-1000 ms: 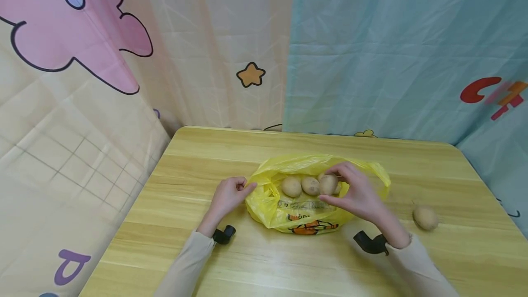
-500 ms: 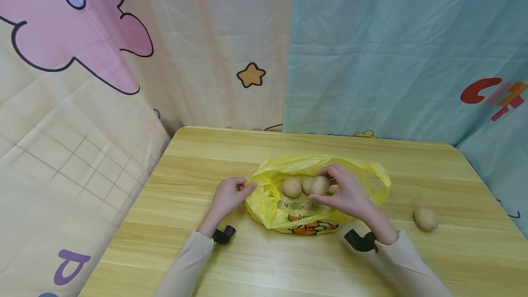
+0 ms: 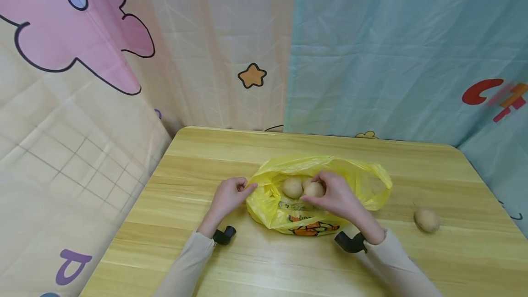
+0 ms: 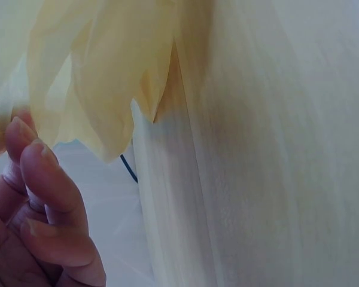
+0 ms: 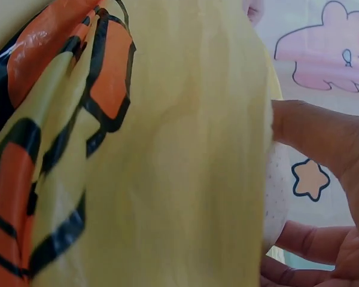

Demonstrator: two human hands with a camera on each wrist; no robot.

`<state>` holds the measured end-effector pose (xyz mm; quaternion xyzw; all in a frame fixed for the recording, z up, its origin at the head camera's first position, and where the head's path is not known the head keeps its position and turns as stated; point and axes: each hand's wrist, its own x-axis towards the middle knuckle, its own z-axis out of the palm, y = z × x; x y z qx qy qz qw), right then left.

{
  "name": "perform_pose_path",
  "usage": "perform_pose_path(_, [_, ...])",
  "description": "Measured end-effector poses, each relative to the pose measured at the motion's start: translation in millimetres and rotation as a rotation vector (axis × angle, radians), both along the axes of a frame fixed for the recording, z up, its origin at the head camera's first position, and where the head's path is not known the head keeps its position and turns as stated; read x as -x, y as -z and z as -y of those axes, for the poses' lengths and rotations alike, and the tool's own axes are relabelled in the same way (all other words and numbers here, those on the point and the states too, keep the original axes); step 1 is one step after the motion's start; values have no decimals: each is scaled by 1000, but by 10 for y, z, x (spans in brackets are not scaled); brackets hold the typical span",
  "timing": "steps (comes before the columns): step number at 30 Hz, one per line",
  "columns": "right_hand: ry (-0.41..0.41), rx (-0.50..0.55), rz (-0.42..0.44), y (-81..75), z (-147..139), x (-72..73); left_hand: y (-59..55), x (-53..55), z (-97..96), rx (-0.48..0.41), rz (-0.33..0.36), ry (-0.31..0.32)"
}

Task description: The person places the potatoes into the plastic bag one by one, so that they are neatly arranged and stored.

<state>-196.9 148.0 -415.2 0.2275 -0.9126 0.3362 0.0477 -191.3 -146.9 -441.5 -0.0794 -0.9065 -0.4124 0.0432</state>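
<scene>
A yellow plastic bag (image 3: 264,205) with an orange and black print lies on the table, its mouth spread toward me. My left hand (image 3: 232,196) pinches the left edge of the bag's mouth between thumb and fingers; the left wrist view has the thin film (image 4: 102,72) at those fingertips. Inside the opening, my right hand (image 3: 338,198) grips a potato (image 3: 314,189) between thumb and fingers. Another potato (image 3: 292,188) sits just left of it in the bag, with one more partly hidden behind. In the right wrist view the bag wall covers most of the held potato (image 5: 276,191).
A single potato (image 3: 426,219) lies on the wooden table (image 3: 255,265), right of the bag. Printed curtains (image 3: 214,35) stand behind the table and along its sides. Each wrist carries a black camera mount, such as the right one (image 3: 350,242).
My right hand has moved left and slightly down within the bag's mouth, carrying the gripped potato along toward the others. The left hand keeps its pinch on the bag edge.
</scene>
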Motion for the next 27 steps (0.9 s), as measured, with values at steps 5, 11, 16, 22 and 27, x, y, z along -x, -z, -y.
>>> perform_pose_path(5, [14,-42,43,41,43,3,2,-2,1,1,1,-7])
perform_pose_path(11, [39,-79,70,65,100,-3,-1,-8,1,3,2,-9])
perform_pose_path(16, [46,-113,50,89,128,-11,6,-8,-1,1,2,-10])
perform_pose_path(22, [50,-149,45,110,160,-31,11,-8,-2,-9,-1,-3])
perform_pose_path(27, [40,-157,82,125,201,-42,5,-8,-5,-13,-3,2])
